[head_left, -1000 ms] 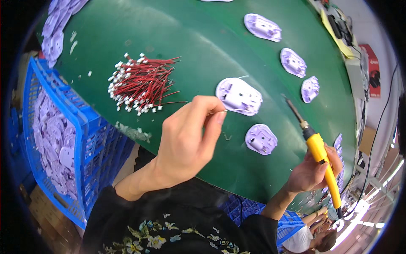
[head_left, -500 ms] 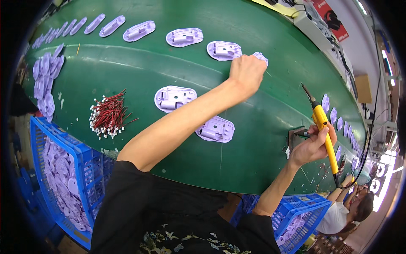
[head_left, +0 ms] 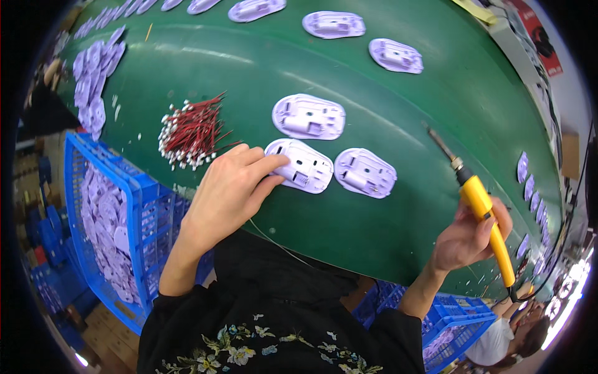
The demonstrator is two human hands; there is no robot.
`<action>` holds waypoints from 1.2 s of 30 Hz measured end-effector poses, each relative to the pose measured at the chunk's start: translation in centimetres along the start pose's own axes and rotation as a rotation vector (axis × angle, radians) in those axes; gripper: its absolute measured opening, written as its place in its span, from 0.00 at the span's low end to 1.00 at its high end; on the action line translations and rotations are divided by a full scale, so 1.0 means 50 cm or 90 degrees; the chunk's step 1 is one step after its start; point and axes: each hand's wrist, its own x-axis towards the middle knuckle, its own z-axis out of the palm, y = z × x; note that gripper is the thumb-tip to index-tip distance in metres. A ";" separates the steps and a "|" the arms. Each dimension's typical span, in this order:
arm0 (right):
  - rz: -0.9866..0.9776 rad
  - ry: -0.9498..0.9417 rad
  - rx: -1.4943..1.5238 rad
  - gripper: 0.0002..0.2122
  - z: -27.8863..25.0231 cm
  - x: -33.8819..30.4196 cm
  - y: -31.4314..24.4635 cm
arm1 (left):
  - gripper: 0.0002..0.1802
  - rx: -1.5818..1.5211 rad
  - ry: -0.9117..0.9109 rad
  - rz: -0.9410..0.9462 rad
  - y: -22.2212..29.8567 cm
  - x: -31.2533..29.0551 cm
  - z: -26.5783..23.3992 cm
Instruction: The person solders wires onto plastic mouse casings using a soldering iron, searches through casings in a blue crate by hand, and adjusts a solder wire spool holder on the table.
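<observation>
My left hand (head_left: 227, 187) is closed, thumb and fingers pinching the left end of a lavender plastic shell (head_left: 308, 167) near the table's front edge. A thin pale strand (head_left: 274, 242) trails below that hand; I cannot tell whether it is held. Two similar shells lie close by: one just beyond (head_left: 311, 115) and another to the right (head_left: 366, 173). My right hand (head_left: 470, 240) is wrapped round a yellow soldering iron (head_left: 478, 196), its metal tip pointing up and left above the table, touching nothing.
Left of the shells lies a heap of red wires with white connectors (head_left: 193, 134). More shells form a row (head_left: 333, 25) across the far side, with a pile (head_left: 96, 78) at far left. Blue crates (head_left: 140, 206) of shells stand below the edge. Another person (head_left: 498, 336) sits at right.
My left hand has come back from the far row to the near edge and now holds a shell beside two others. The iron stays in my right hand. The whole view has shifted.
</observation>
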 end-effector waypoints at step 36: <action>0.128 -0.371 0.113 0.14 0.071 -0.127 -0.005 | 0.11 -0.186 0.450 -0.040 -0.023 -0.085 0.177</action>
